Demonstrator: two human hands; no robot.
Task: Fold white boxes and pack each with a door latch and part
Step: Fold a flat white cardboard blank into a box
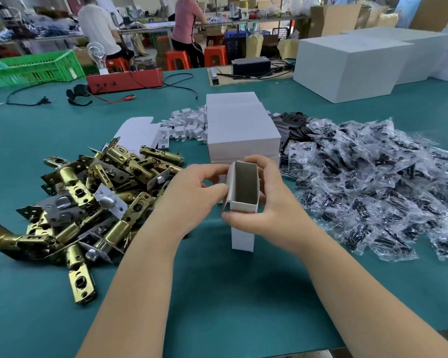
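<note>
both my hands are on one small white box (243, 200), standing it upright with its open mouth tipped toward me, grey cardboard showing inside. my right hand (272, 202) wraps the right wall, fingers curled over the far top edge, thumb pressed along the near bottom lip. my left hand (194, 192) pinches the left side, thumb on the side flap, fingertips tucked behind. so both grips are clamped on the box, nothing loose. the box's lower end hangs below my right thumb, just above the green table (243, 293); whether it touches i can't tell.

just behind the box, a stack of closed white boxes (241, 130) runs away from me in a row. to its left, a scatter of small white cardboard inserts (186, 125) and a flat unfolded box blank (140, 130). left of my left hand, the pile of door latches (93, 200), brass barrels and silver faceplates heaped every which way, one lying apart nearest me. right of my right hand, a wide heap of clear plastic bags with black parts (373, 182), and black plates (295, 122) peeking out beside the box stack.

further back, a red device (124, 80) with cables, a green crate (34, 67), big white cartons (352, 65), and two people seated on orange stools at a distant bench.
</note>
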